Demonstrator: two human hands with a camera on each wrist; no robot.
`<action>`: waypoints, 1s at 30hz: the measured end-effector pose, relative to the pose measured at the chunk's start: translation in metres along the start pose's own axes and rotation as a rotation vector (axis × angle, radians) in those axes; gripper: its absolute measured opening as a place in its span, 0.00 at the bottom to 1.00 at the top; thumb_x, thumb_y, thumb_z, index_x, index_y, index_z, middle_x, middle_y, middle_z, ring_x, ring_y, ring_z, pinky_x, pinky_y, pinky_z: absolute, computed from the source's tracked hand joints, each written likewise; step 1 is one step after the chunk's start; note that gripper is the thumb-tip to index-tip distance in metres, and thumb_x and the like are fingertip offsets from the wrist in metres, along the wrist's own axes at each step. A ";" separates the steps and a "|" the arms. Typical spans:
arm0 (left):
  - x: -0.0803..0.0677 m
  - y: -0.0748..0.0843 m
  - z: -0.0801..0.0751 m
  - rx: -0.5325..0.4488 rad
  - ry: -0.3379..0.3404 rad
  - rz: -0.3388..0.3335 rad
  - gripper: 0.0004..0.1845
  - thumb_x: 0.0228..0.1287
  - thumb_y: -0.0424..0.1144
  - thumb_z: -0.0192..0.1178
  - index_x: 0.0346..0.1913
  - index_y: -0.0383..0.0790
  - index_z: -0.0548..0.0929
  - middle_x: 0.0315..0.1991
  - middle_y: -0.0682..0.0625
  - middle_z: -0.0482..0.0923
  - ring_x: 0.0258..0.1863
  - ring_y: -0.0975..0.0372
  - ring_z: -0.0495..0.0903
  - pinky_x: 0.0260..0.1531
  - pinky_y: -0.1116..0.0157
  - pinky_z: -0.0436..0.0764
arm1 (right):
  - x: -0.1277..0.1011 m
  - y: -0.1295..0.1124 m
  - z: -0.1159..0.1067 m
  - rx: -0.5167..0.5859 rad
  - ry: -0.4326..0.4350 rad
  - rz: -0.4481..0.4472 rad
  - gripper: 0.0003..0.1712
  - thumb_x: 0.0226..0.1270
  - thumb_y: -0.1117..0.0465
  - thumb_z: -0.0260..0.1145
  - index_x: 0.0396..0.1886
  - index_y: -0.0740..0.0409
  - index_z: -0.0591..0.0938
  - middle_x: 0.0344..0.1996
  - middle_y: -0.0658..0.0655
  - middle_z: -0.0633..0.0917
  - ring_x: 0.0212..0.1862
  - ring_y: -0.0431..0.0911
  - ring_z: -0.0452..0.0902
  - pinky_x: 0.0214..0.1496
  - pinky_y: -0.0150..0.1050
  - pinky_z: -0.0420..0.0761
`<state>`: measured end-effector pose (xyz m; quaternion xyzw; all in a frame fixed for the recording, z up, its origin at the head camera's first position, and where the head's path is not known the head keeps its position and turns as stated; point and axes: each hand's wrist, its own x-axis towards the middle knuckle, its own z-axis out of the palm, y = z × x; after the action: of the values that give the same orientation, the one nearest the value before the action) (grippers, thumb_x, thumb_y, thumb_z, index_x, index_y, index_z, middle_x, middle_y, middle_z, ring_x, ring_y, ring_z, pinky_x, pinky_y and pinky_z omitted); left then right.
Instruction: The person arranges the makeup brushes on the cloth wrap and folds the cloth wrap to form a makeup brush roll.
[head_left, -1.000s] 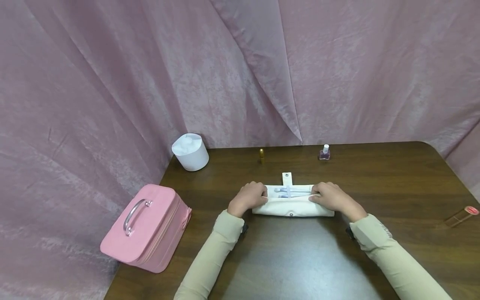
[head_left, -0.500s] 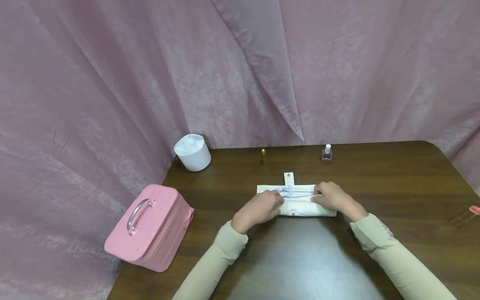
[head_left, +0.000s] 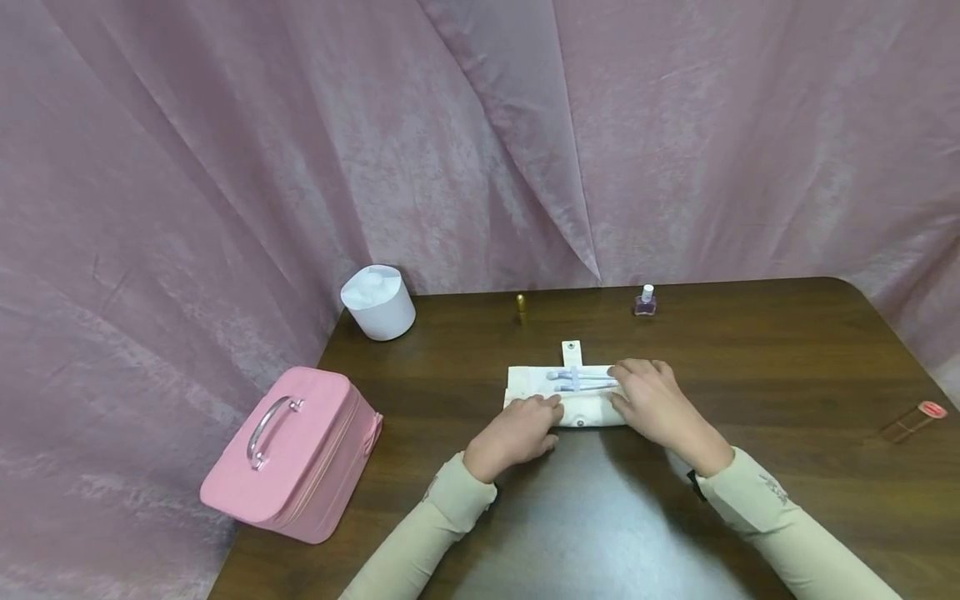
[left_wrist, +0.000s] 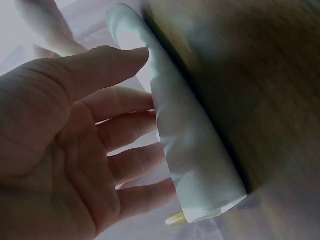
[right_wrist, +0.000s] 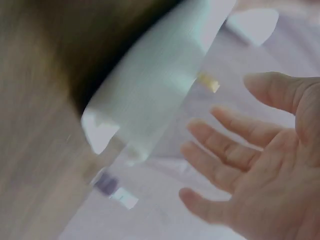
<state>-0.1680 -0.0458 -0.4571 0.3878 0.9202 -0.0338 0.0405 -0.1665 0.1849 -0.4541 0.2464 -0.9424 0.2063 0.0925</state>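
Two hands: left hand [head_left: 517, 429] and right hand [head_left: 651, 400] have moved inward along the white brush roll [head_left: 566, 398], mid-worktop [head_left: 787, 358].
Grip: fingers straight, pressing, clamped on nothing.
Change: roll now narrower; folding looks underway.
Brushes [head_left: 581, 379]: partly covered.
Wrist views: blurred, fingertip contact unclear.

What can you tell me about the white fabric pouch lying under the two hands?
The white fabric pouch lies flat near the middle of the dark wooden table, long side across the view. It looks like soft cream cloth, folded into a narrow roll. A small strap with a snap sticks out at its far edge, and another snap shows on its near edge. Pale lilac brush handles lie inside, held by a band. The left hand touches its near left part; the right hand rests on its right end.
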 end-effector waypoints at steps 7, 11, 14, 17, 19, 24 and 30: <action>-0.002 0.011 0.006 0.065 0.014 -0.046 0.13 0.67 0.42 0.67 0.51 0.42 0.84 0.59 0.48 0.80 0.50 0.58 0.81 0.38 0.60 0.80 | -0.026 -0.022 0.019 -0.106 -0.071 -0.115 0.20 0.59 0.69 0.70 0.53 0.69 0.83 0.55 0.70 0.83 0.54 0.68 0.80 0.55 0.61 0.77; -0.002 0.013 0.011 0.070 0.033 -0.044 0.11 0.69 0.40 0.65 0.51 0.42 0.84 0.59 0.47 0.80 0.51 0.59 0.81 0.36 0.60 0.80 | -0.031 -0.018 0.029 -0.131 -0.059 -0.113 0.22 0.58 0.73 0.69 0.55 0.70 0.82 0.56 0.71 0.82 0.54 0.68 0.80 0.54 0.62 0.78; -0.001 0.011 0.011 0.060 0.055 -0.028 0.07 0.70 0.37 0.63 0.47 0.41 0.84 0.52 0.48 0.82 0.46 0.59 0.82 0.32 0.61 0.80 | -0.031 -0.015 0.035 -0.136 -0.020 -0.140 0.22 0.55 0.77 0.68 0.53 0.72 0.81 0.54 0.71 0.83 0.52 0.68 0.81 0.51 0.60 0.80; 0.001 0.007 0.008 0.010 0.083 -0.020 0.02 0.67 0.33 0.63 0.40 0.41 0.83 0.41 0.49 0.82 0.39 0.58 0.83 0.30 0.61 0.80 | -0.027 -0.012 0.035 -0.125 0.039 -0.178 0.20 0.49 0.81 0.66 0.46 0.70 0.81 0.47 0.67 0.86 0.44 0.64 0.83 0.41 0.57 0.82; 0.005 0.004 0.006 -0.031 0.092 -0.028 0.04 0.64 0.31 0.65 0.38 0.40 0.82 0.37 0.50 0.82 0.36 0.58 0.83 0.31 0.61 0.80 | -0.022 -0.010 0.034 -0.116 0.063 -0.193 0.19 0.44 0.82 0.66 0.38 0.66 0.79 0.39 0.63 0.86 0.37 0.61 0.82 0.32 0.54 0.81; 0.016 0.002 0.002 -0.030 0.055 -0.050 0.13 0.59 0.30 0.69 0.45 0.39 0.80 0.40 0.49 0.82 0.38 0.56 0.84 0.35 0.61 0.81 | -0.010 -0.007 0.031 -0.134 0.030 -0.181 0.17 0.41 0.83 0.64 0.28 0.61 0.77 0.26 0.56 0.79 0.27 0.58 0.76 0.21 0.51 0.75; 0.022 0.003 0.001 0.068 0.033 -0.057 0.11 0.60 0.30 0.67 0.45 0.40 0.82 0.40 0.49 0.81 0.37 0.56 0.84 0.30 0.61 0.82 | -0.001 -0.005 0.027 -0.110 -0.043 -0.179 0.14 0.44 0.81 0.64 0.29 0.62 0.81 0.24 0.57 0.81 0.26 0.57 0.76 0.22 0.52 0.75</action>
<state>-0.1812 -0.0283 -0.4608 0.3630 0.9298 -0.0599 0.0109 -0.1654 0.1691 -0.4772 0.3286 -0.9283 0.1398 0.1037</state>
